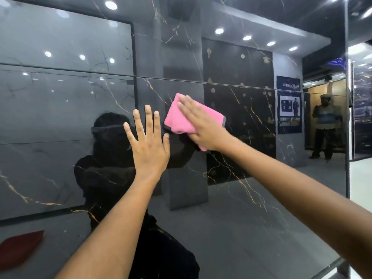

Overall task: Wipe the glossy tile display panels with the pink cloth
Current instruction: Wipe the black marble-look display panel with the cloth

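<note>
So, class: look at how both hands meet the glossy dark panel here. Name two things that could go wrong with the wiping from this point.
1. The bare left hand lies flat, fingers spread, on the glossy panel; it may well leave prints that need wiping again.
2. The right hand presses the folded pink cloth with straight fingers rather than gripping it, so the cloth could slip out and drop during a stroke.

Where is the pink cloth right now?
Head view, centre: the pink cloth lies under the right hand against the glossy panel, right of the left hand.
</note>
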{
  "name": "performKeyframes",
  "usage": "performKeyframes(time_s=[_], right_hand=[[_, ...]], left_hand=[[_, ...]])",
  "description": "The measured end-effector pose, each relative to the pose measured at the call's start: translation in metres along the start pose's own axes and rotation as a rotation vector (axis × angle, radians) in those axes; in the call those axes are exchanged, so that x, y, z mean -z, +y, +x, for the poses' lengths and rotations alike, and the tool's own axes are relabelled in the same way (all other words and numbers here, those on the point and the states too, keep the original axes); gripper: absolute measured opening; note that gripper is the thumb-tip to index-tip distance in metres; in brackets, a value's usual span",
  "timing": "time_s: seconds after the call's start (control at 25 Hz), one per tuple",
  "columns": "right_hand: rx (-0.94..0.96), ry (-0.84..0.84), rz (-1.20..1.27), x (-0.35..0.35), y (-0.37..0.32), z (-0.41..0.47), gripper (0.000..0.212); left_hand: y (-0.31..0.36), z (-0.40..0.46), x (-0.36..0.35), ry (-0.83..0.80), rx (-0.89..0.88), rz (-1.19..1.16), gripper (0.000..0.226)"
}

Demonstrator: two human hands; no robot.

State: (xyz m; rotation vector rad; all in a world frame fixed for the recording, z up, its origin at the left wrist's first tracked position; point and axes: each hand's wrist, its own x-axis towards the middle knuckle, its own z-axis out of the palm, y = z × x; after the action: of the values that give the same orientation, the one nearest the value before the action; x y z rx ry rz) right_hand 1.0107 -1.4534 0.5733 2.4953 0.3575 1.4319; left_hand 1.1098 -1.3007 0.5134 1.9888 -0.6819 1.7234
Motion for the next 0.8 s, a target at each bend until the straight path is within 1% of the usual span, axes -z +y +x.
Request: performKeyframes(time_s=[0.04, 0.08, 0.16, 0.2, 0.24, 0.28, 0.32, 0.36, 0.4, 0.44, 0.48, 0.52, 0.56, 0.64, 0.68, 0.72, 0.76, 0.8], right_hand=[[-0.013, 0.025, -0.029, 0.007, 0.024, -0.003, 0.076], [-0.18, 0.114, -0.017, 0.016, 0.045, -0.005, 0.073], [-0.783, 0.416, 0.089, 0.044, 0.081, -0.004, 0.059], [-1.031, 0.542, 0.15, 0.05, 0.083, 0.0, 0.053], [-1.116, 0.598, 0.193, 0.049, 0.07, 0.009, 0.053], [-1.055, 0.603, 0.256, 0.043, 0.044, 0.021, 0.059], [-0.834, 0.501, 0.297, 0.031, 0.017, 0.03, 0.067], [-0.532, 0.334, 0.247, 0.016, -0.005, 0.033, 0.074], [-0.243, 0.16, 0.158, 0.003, -0.021, 0.031, 0.076], [-0.048, 0.06, 0.065, -0.001, -0.013, 0.031, 0.076], [0.022, 0.035, 0.023, 0.014, -0.003, 0.031, 0.075], [-0.074, 0.093, 0.053, 0.024, 0.021, 0.028, 0.073], [-0.262, 0.19, 0.09, 0.035, 0.04, 0.023, 0.068], [-0.701, 0.403, 0.131, 0.051, 0.072, 0.01, 0.049], [-0.878, 0.45, 0.11, 0.049, 0.075, 0.005, 0.043], [-0.976, 0.457, 0.124, 0.039, 0.065, 0.001, 0.049], [-0.968, 0.467, 0.146, 0.027, 0.046, -0.005, 0.055], [-0.816, 0.423, 0.171, 0.013, 0.024, -0.017, 0.056]], left_hand=[[0.001, 0.0, 0.0, 0.002, 0.001, -0.007, 0.065], [0.001, 0.0, 0.0, 0.004, 0.001, -0.01, 0.064], [0.001, -0.001, -0.002, 0.001, 0.0, -0.002, 0.064], [0.002, 0.0, -0.003, -0.002, -0.001, 0.006, 0.064], [0.002, 0.0, -0.003, -0.001, -0.002, 0.008, 0.064], [0.002, 0.0, -0.003, 0.004, 0.0, 0.004, 0.064], [0.001, 0.0, -0.004, 0.011, 0.002, 0.0, 0.064], [0.001, -0.001, -0.004, 0.02, 0.0, -0.004, 0.064], [0.001, -0.001, -0.004, 0.027, 0.0, -0.008, 0.065], [0.001, -0.001, -0.003, 0.025, 0.001, -0.01, 0.065], [0.001, -0.001, -0.003, 0.018, 0.001, -0.006, 0.065], [0.001, -0.001, -0.003, 0.01, 0.001, 0.002, 0.065], [0.001, 0.0, -0.003, 0.002, 0.003, 0.012, 0.065], [0.002, 0.0, -0.004, -0.019, 0.006, 0.026, 0.065], [0.002, 0.0, -0.005, -0.023, 0.0, 0.032, 0.065], [0.002, 0.0, -0.006, -0.021, -0.009, 0.037, 0.065], [0.003, 0.0, -0.005, -0.014, -0.01, 0.034, 0.064], [0.003, 0.0, -0.004, -0.003, 0.007, 0.01, 0.064]])
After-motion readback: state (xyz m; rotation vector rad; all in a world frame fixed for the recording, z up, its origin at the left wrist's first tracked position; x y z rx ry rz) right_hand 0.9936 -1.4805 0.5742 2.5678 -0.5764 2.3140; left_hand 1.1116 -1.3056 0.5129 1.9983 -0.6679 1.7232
